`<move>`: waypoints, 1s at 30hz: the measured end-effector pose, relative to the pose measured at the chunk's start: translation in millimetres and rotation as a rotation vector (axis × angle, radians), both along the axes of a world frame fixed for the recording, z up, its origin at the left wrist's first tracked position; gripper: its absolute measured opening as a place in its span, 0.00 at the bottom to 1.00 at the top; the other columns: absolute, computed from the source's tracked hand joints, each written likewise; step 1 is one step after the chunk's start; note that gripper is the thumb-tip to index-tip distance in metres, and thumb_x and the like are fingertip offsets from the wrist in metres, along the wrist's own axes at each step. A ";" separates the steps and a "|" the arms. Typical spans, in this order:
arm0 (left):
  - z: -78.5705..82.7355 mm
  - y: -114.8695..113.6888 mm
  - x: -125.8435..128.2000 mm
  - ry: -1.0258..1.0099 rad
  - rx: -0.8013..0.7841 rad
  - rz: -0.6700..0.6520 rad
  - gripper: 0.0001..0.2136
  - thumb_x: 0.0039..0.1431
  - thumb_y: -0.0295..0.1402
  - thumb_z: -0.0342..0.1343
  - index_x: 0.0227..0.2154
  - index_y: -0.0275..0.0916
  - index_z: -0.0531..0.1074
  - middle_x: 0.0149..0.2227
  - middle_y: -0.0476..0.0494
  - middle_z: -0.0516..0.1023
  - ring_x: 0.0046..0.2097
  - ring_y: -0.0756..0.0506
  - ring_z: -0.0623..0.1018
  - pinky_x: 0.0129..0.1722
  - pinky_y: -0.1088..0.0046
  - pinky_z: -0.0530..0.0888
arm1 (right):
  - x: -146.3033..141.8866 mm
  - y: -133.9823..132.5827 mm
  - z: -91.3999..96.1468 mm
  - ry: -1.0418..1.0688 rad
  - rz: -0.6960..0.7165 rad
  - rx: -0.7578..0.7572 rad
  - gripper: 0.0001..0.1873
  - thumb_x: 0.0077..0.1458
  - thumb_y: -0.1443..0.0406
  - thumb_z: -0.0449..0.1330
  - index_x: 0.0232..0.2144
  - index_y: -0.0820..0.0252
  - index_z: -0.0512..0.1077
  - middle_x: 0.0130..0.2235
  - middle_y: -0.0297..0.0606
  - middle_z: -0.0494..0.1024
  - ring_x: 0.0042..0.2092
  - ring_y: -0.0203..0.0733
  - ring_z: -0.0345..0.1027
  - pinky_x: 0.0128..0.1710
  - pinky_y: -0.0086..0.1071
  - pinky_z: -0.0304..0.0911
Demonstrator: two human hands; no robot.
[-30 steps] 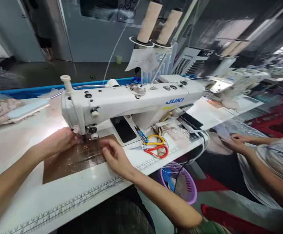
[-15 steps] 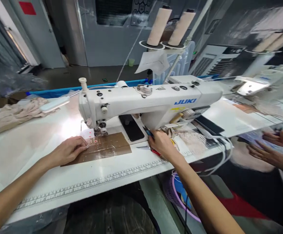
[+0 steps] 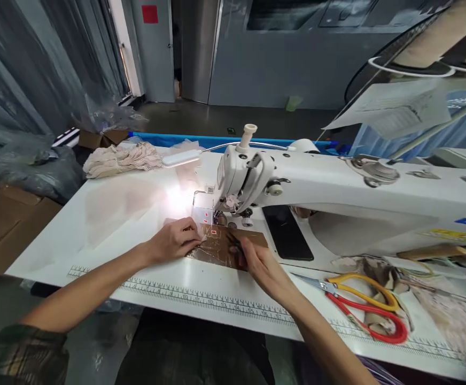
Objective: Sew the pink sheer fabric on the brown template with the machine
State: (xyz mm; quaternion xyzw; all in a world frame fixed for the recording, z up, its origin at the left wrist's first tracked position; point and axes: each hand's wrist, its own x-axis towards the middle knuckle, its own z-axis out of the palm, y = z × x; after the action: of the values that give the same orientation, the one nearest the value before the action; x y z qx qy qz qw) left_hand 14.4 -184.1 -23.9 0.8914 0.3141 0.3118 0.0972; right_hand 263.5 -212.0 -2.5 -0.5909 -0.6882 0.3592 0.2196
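Observation:
A white sewing machine (image 3: 337, 187) stands on a white table (image 3: 108, 214). A brown taped patch (image 3: 220, 248) lies in front of its needle (image 3: 219, 216). My left hand (image 3: 175, 240) rests at the patch's left edge, fingers curled and pressed down on it. My right hand (image 3: 257, 262) sits on the patch's right side, fingers closed in a pinch round a small dark tool I cannot name, its tip pointing toward the needle.
Scissors with red and yellow handles (image 3: 365, 305) lie at the right on the table. A heap of beige fabric (image 3: 121, 158) and a lit lamp bar (image 3: 180, 158) are at the back left. A ruler strip (image 3: 217, 302) runs along the front edge. Cardboard boxes (image 3: 0, 224) stand left.
My view has swung left and closer to the needle. My right hand came back from the scissors area to the patch, now pinching a small tool. The left hand stayed at the patch.

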 end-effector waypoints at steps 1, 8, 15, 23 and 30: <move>0.2 -0.9 0.7 0.002 0.036 0.014 0.12 0.65 0.32 0.50 0.31 0.34 0.76 0.32 0.43 0.74 0.31 0.50 0.73 0.28 0.74 0.71 | -8.8 7.5 1.2 -0.047 0.023 -0.037 0.30 0.62 0.48 0.37 0.21 0.57 0.66 0.22 0.37 0.72 0.26 0.41 0.66 0.29 0.32 0.58; -1.6 -1.5 3.1 0.026 0.115 0.098 0.13 0.66 0.33 0.49 0.30 0.35 0.75 0.27 0.46 0.75 0.28 0.50 0.72 0.27 0.73 0.68 | -39.4 41.1 6.8 -0.357 0.092 -0.045 0.27 0.64 0.54 0.44 0.19 0.58 0.68 0.23 0.39 0.75 0.26 0.41 0.66 0.29 0.31 0.53; 2.4 -7.4 4.4 0.212 0.181 0.088 0.15 0.64 0.42 0.52 0.42 0.34 0.73 0.40 0.39 0.76 0.39 0.44 0.74 0.38 0.65 0.73 | -38.5 33.1 -1.7 -0.205 -0.048 -0.008 0.31 0.63 0.48 0.38 0.27 0.58 0.72 0.27 0.40 0.77 0.31 0.43 0.70 0.31 0.30 0.59; 15.3 -68.8 38.9 0.407 -0.020 -0.038 0.22 0.65 0.48 0.47 0.37 0.29 0.72 0.38 0.34 0.75 0.38 0.42 0.75 0.36 0.68 0.75 | -8.3 20.2 -8.2 -0.055 -0.012 -0.038 0.38 0.57 0.39 0.39 0.23 0.61 0.74 0.20 0.40 0.73 0.24 0.42 0.66 0.24 0.31 0.57; 24.0 -74.3 26.1 0.257 0.092 -0.002 0.13 0.65 0.37 0.50 0.38 0.31 0.72 0.41 0.35 0.76 0.41 0.43 0.75 0.39 0.66 0.74 | -9.6 13.7 -5.4 -0.092 0.077 -0.060 0.35 0.57 0.41 0.40 0.22 0.60 0.73 0.20 0.39 0.72 0.24 0.42 0.66 0.24 0.31 0.56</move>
State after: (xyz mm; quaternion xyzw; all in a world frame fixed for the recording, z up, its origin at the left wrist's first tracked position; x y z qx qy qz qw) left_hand 40.5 -258.4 0.1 0.9278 0.3086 0.2092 0.0153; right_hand 253.9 -198.2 -7.9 -0.5861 -0.7088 0.3602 0.1561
